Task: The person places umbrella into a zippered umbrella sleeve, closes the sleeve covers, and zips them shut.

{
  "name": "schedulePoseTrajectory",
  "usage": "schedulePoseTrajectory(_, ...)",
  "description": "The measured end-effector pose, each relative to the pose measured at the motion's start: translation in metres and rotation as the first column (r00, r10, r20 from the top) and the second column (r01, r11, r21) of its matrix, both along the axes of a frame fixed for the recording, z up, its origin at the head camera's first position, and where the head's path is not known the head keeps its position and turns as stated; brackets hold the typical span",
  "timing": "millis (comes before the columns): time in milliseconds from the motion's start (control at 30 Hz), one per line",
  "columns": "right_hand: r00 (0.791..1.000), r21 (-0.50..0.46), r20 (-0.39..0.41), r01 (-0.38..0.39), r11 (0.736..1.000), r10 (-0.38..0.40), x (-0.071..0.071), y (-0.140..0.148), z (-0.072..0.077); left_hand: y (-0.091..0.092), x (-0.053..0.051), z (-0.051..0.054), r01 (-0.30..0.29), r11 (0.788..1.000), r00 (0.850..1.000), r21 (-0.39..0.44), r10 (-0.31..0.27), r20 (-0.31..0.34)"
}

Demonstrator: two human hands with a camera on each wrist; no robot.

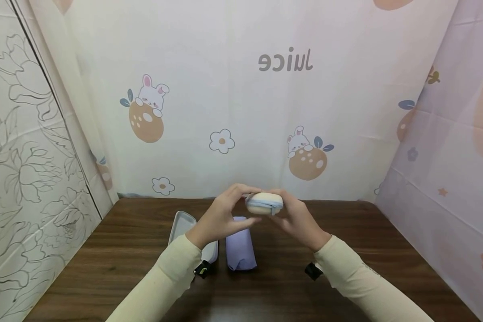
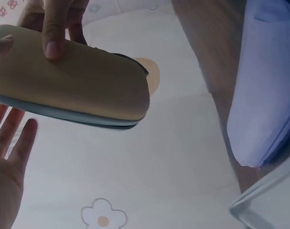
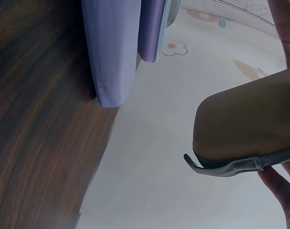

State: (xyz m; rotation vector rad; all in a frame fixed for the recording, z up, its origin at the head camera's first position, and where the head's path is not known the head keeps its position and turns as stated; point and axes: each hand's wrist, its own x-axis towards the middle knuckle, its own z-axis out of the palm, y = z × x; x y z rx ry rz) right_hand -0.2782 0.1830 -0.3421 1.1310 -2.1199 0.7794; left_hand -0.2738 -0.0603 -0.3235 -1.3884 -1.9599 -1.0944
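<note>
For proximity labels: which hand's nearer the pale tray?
Left. In the head view, the left hand is raised just right of the pale tray; the right hand is farther right, past the purple packet.

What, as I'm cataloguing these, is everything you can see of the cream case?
The cream case is a rounded oblong, smooth-looking, browner in the wrist views. A blue-grey band runs along its side, with a ribbed, fabric-looking strap sticking out. It looks closed and is held roughly level, raised off the wooden table, between the left hand and right hand.
</note>
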Motion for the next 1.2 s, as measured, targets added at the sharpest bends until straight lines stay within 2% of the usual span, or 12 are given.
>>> schedulePoseTrajectory(167, 1.0, -0.01, -0.026, 0.007, 1.0, -0.007, -0.002, 0.001, 0.002, 0.005, 0.005, 0.006, -0.057, 0.995, 0.997, 0.079, 0.062, -0.056)
schedulePoseTrajectory(333, 0.999, -0.004, -0.032, 0.03, 1.0, -0.03, -0.003, 0.002, 0.0, 0.013, 0.01, 0.009, -0.102, 0.98, 0.985, 0.169, 0.123, -0.12)
schedulePoseTrajectory(467, 0.998, 0.005, -0.04, 0.047, 0.999, -0.047, -0.005, 0.002, -0.001, 0.02, 0.014, 0.011, -0.155, 0.967, 0.967, 0.201, 0.19, -0.169)
schedulePoseTrajectory(667, 0.997, -0.004, -0.039, 0.068, 0.998, -0.068, -0.006, 0.001, -0.002, 0.027, 0.023, 0.014, -0.259, 0.948, 0.937, 0.185, 0.293, -0.188)
schedulePoseTrajectory(733, 0.997, -0.007, -0.031, 0.073, 0.997, -0.074, -0.005, 0.001, -0.002, 0.03, 0.025, 0.015, -0.3, 0.938, 0.92, 0.171, 0.332, -0.207)
schedulePoseTrajectory(800, 0.997, -0.016, -0.023, 0.072, 0.997, -0.073, -0.004, 0.001, -0.002, 0.033, 0.026, 0.016, -0.343, 0.926, 0.896, 0.16, 0.373, -0.24)
schedulePoseTrajectory(967, 0.996, -0.027, -0.025, 0.085, 0.996, -0.086, -0.003, 0.001, -0.001, 0.038, 0.029, 0.019, -0.45, 0.88, 0.807, 0.153, 0.474, -0.351)
schedulePoseTrajectory(1033, 0.995, -0.028, -0.027, 0.098, 0.995, -0.098, -0.002, 0.001, -0.001, 0.039, 0.03, 0.02, -0.475, 0.866, 0.777, 0.157, 0.496, -0.387)
schedulePoseTrajectory(1100, 0.994, -0.03, -0.03, 0.109, 0.994, -0.11, -0.002, 0.001, -0.001, 0.039, 0.031, 0.02, -0.485, 0.86, 0.758, 0.16, 0.504, -0.413)
schedulePoseTrajectory(1200, 0.993, -0.037, -0.033, 0.114, 0.993, -0.116, -0.002, 0.002, 0.0, 0.039, 0.032, 0.021, -0.481, 0.861, 0.753, 0.164, 0.501, -0.425)
